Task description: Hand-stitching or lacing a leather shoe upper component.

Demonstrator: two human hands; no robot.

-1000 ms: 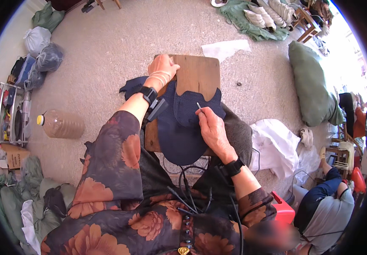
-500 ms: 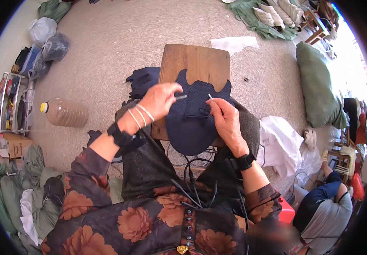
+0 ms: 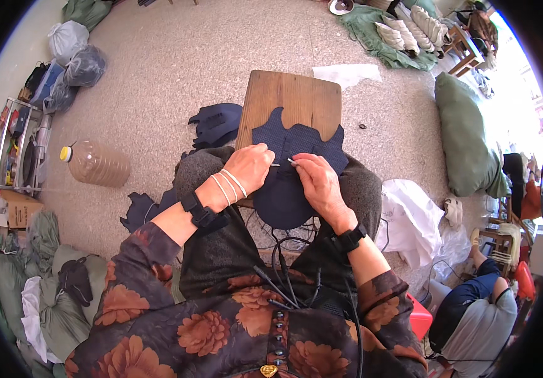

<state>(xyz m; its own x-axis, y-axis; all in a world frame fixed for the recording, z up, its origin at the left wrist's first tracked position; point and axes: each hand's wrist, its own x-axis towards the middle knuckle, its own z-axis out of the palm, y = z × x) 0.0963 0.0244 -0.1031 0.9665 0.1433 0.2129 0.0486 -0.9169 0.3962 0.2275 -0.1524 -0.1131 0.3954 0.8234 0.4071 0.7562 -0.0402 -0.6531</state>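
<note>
Head view: I can see the person seated with both hands close together over a navy fabric piece (image 3: 284, 211), which lies on a small wooden bench (image 3: 296, 91) set between the knees. The piece covers the near part of the bench, its rounded end toward the person and its pointed, scalloped edge facing away, with bare wood showing beyond. The left hand (image 3: 250, 169) is curled at the left side of the fabric, fingers closed on a short pale rod (image 3: 275, 165) whose end pokes out to the right. Over the right half, the right hand (image 3: 318, 183) pinches a slim pale rod (image 3: 292, 161) between thumb and fingertips, its tip aimed left, and a narrow gap parts the two rods. Whether either tip touches the cloth is too small for me to tell. Each wrist wears a black strap, and the left one also has pale bands (image 3: 227, 186). More dark blue cut pieces (image 3: 215, 123) lie left of the bench, near a clear bottle (image 3: 98, 164) with a yellow cap. To the right there's a crumpled white cloth (image 3: 410, 217) on the floor, with a long green sack (image 3: 463, 135) farther off and another person (image 3: 479, 309) bent over at the lower right.
</note>
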